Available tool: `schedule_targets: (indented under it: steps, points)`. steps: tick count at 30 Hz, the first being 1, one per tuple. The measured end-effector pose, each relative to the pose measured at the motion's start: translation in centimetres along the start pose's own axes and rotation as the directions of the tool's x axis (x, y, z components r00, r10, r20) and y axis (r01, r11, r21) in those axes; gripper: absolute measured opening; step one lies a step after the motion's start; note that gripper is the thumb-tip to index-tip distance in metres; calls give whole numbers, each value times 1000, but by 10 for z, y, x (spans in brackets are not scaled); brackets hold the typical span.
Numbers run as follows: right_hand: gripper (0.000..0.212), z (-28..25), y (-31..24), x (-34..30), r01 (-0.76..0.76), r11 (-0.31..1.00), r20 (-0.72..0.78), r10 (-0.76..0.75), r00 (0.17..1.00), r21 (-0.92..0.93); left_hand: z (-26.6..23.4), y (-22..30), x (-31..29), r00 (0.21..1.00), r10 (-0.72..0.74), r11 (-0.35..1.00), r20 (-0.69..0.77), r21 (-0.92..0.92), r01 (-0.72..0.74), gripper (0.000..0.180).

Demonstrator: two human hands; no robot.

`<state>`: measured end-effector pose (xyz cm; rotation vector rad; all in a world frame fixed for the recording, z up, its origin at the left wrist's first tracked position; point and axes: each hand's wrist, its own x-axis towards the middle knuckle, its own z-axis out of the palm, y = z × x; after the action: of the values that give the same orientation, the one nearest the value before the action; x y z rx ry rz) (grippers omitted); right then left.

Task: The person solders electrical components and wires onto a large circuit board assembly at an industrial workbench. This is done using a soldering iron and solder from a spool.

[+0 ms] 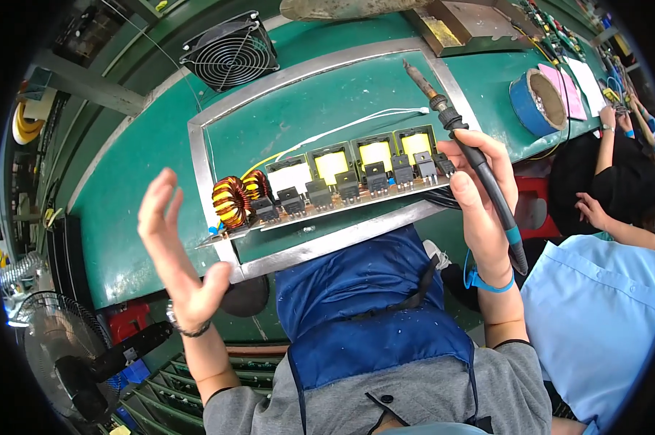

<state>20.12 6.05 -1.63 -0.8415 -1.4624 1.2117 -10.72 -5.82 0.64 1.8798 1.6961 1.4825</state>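
Observation:
My right hand [487,210] is closed round the black handle of a soldering iron [475,154]; the iron's tip points up and away to the left. The same hand's thumb and fingers also pinch the right end of a long circuit board [320,217], seen edge-on above the bench. Along the board stand several yellow-taped transformers [332,165], a row of black transistors [349,186] and two copper-wound ring coils [232,201] at the left end. My left hand [175,246], fingers spread, is held apart from that left end and holds nothing.
A metal frame [199,156] lies on the green bench [124,210]. White leads [356,119] lie behind the board. A square fan [230,54] stands at the back left, a blue-rimmed tub [522,107] at the right. Co-workers sit at the right; one's light-blue clothing [595,312] is close beside me.

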Motion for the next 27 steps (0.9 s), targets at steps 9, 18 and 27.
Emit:
schedule_targets:
  steps: [9,18,27]
  points:
    - [54,2,-2,-3,11,977,31,-18,999,213,84,66,109,674,103,995,732,-79,-67,32]
    - [53,0,6,2,52,958,30,-63,998,283,104,62,143,361,-184,818,914,-61,572,38]
    - [53,-1,13,3,170,947,22,-183,983,274,105,62,142,398,-135,846,907,-103,523,35]
